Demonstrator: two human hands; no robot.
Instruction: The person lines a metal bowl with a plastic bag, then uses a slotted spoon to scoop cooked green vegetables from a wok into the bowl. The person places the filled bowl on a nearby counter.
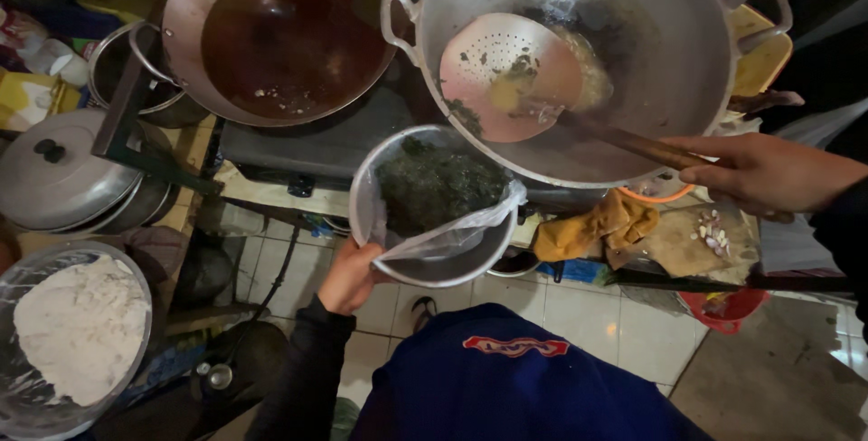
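The steel bowl (432, 251), held at its near rim by the left hand (348, 276), has its far rim tucked just under the lip of the big aluminium wok (579, 61), leaving almost no gap between the two edges; open tiled floor lies below the hand. The bowl is round, dull-shiny, lined with a thin clear plastic bag (452, 233) and filled with dark, crumbly fried greens (438, 186). The right hand (755, 170), arm reaching in from the right, is closed around the wooden handle of a perforated metal skimmer (506, 75), whose shallow round dish rests inside the wok beyond the bowl. Left of the left hand sits a second wok (289, 39) of dark oil.
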